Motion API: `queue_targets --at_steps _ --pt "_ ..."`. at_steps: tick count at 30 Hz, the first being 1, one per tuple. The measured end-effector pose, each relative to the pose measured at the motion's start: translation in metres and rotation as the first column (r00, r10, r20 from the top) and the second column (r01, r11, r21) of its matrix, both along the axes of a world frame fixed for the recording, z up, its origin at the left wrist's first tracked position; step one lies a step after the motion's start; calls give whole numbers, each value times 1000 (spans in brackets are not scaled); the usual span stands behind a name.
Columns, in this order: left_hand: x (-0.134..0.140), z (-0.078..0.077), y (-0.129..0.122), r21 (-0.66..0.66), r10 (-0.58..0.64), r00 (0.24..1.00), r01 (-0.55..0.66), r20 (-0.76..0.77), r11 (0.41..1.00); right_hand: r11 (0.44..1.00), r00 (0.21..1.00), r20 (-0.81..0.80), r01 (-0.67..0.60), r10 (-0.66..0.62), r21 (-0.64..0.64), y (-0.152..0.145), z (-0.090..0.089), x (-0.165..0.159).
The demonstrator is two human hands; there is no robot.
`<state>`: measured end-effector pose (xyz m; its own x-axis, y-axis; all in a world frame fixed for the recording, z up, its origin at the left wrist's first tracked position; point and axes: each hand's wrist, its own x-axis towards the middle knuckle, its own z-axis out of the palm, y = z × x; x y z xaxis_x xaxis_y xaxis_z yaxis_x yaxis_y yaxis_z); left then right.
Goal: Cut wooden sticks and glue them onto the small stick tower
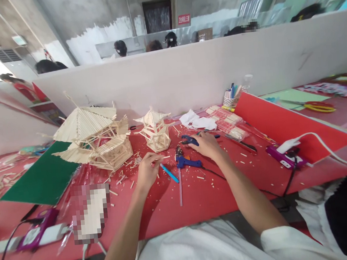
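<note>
My left hand (pixel 148 170) pinches a short, thin wooden stick (pixel 164 158) that points right. My right hand (pixel 206 144) is curled over a dark blue hand tool, which looks like pliers (pixel 190 140). Between my hands lies a blue glue gun (pixel 189 162) with a clear glue stick (pixel 180 188) in line with it. A light blue pen (pixel 169 173) rests beside my left hand. Just beyond it stands a small pavilion model of wooden sticks (pixel 155 133). A larger stick pavilion (pixel 93 139) stands to its left.
Wood scraps litter the red table (pixel 165 211). A green board (pixel 43 173) and a purple power strip (pixel 38 231) lie left. Right are packed sticks (pixel 229 123), a red board (pixel 288 124), another power strip (pixel 287 158) and scissors (pixel 319 106). A white partition (pixel 171 73) runs behind.
</note>
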<state>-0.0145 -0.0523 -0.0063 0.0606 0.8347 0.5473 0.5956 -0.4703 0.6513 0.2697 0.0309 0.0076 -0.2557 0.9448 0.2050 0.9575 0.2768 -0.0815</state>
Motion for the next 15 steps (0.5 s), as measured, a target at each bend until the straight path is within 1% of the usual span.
queue_targets --at_steps 3,6,8,9,10,11,12,13,14,15 --pt "0 0 2 24 -12 999 11 52 1000 1000 999 44 -11 12 -27 1 -8 -6" --pt "1 1 2 27 -8 996 6 88 1000 999 999 40 -20 22 -29 2 -11 -8" --pt "3 2 1 25 1 994 -4 113 1000 999 999 -19 -46 46 22 2 -10 -8" --pt "3 3 1 22 4 992 -7 126 1000 995 994 -78 -77 82 67 1 -7 -9" --pt "4 4 0 20 6 991 -8 137 1000 985 977 -154 -128 145 119 0 -4 -10" --pt "4 5 -1 19 7 989 -9 145 1000 966 943 -239 -194 232 172 -3 0 -13" --pt "5 6 -2 20 7 989 -10 149 1000 934 884 -320 -278 340 225 -7 4 -17" --pt "6 7 -3 20 6 989 -9 147 1000 887 800 -388 -376 457 268 -12 8 -22" --pt "6 8 -4 22 6 990 -9 141 1000 837 714 -437 -462 547 292 -17 11 -28" --pt "7 10 -5 24 6 991 -10 134 1000 790 647 -455 -529 612 311 -23 13 -35"
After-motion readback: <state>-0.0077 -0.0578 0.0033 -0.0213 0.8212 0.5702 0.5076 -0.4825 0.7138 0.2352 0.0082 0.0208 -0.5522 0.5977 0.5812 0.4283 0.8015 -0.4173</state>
